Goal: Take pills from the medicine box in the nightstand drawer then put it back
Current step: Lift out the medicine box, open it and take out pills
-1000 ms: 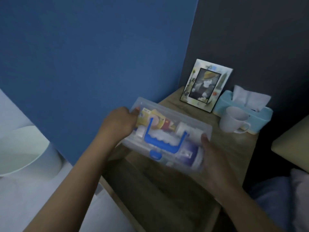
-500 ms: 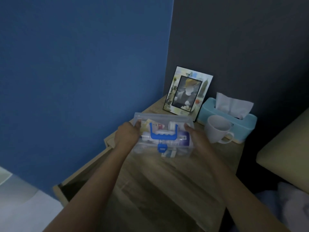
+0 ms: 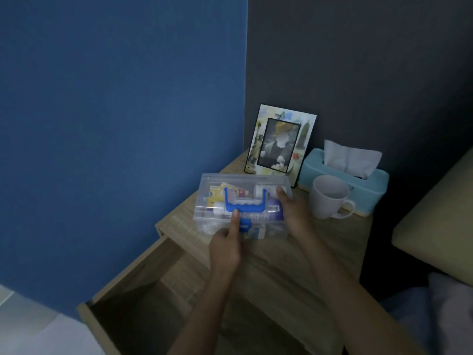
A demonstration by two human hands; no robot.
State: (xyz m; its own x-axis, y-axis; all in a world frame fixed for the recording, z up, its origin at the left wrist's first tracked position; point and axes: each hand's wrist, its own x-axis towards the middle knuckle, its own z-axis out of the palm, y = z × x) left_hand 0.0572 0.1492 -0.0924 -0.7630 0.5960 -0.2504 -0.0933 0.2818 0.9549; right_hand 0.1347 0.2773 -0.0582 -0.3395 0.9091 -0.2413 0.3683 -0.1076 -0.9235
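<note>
**Head view: medicine box set on the nightstand top, both your hands on it**

Head camera looks down on the clear plastic medicine box [image 3: 243,206], which sits on the wooden nightstand [image 3: 340,242] near its left front corner, above the open drawer [image 3: 143,298]. The lid is on, with the blue handle [image 3: 244,202] lying flat across it and the blue latch [image 3: 245,224] at the front edge. Tubes, packets and a white bottle show through the clear walls.

Your left hand [image 3: 226,245] is at the front of the box, fingers loosely curled, the thumb stretched up onto the lid just beside the latch and touching the lower edge of the handle. Whether it presses or merely rests there cannot be told. Your right hand [image 3: 294,213] cups the right end of the box, thumb laid over the lid's top right corner, fingers wrapped around the side wall.

Behind the box a picture frame [image 3: 280,142] leans against the dark wall. A white mug [image 3: 329,197] stands just right of your right hand, in front of a pale blue tissue box [image 3: 343,180] with a tissue sticking up. Blue wall fills the left of the scene.
</note>
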